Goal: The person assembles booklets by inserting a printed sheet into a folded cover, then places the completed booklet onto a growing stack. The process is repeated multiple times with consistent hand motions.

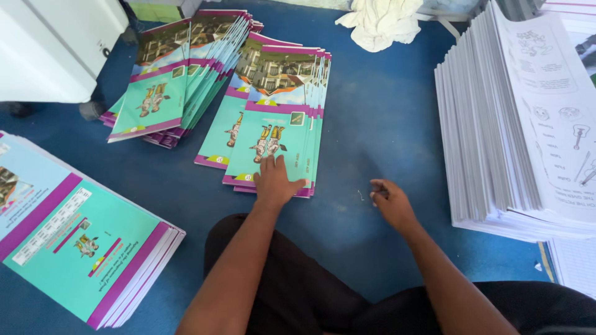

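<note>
My left hand [274, 182] lies flat, fingers spread, on the near edge of a fanned stack of teal and purple booklet covers [279, 105] on the blue floor. My right hand [391, 203] rests on the bare blue floor [385, 118] to the right of that stack, fingers curled loosely, holding nothing that I can see. A tall pile of white printed pages [515, 124] stands just right of my right hand.
A second fanned stack of covers [177, 74] lies farther left. A thick pile of the same covers [81, 229] sits at the near left. A white cabinet [56, 43] is at the top left, a crumpled white cloth [380, 22] at the top. My dark-trousered knees [298, 285] are at the bottom.
</note>
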Demonstrator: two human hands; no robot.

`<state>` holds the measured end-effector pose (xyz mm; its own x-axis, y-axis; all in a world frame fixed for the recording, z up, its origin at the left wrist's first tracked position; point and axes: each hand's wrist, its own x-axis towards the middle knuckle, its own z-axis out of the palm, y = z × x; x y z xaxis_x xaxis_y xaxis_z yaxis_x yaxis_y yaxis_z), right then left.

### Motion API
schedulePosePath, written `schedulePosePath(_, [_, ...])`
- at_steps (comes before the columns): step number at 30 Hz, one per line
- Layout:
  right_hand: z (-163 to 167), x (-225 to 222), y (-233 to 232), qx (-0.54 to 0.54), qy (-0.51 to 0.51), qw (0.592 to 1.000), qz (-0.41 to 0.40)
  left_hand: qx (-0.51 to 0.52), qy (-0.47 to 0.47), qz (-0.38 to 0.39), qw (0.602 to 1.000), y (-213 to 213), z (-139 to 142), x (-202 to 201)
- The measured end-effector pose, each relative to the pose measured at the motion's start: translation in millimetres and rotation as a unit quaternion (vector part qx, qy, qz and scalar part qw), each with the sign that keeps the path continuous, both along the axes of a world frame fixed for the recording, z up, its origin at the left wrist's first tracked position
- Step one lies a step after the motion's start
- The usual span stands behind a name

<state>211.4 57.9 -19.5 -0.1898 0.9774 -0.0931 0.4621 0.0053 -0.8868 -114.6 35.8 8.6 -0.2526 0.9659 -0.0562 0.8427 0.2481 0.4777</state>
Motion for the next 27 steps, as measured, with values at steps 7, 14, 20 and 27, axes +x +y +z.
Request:
schedulePosePath(7, [-20, -4, -1, 0.039, -0.026, 0.998, -0.037, -0.053, 0.044, -0.031, 0.997, -4, -1, 3])
schedulePosePath(14, [-20, -13, -7, 0.088, -0.125, 0.986, -0.068, -0.036, 0.048, -0.043, 0.997, -2, -12, 4])
schedulePosePath(20, [-22, -11, -6, 0.088, -0.113, 0.987, -0.07, 0.071, 0.073, -0.052, 0.993, -10, -13, 10])
schedulePosePath(27, [-21, -10, -8, 0.059, -0.107, 0.99, -0.07, 0.288, 0.123, -0.072, 0.947, -13, 4, 11])
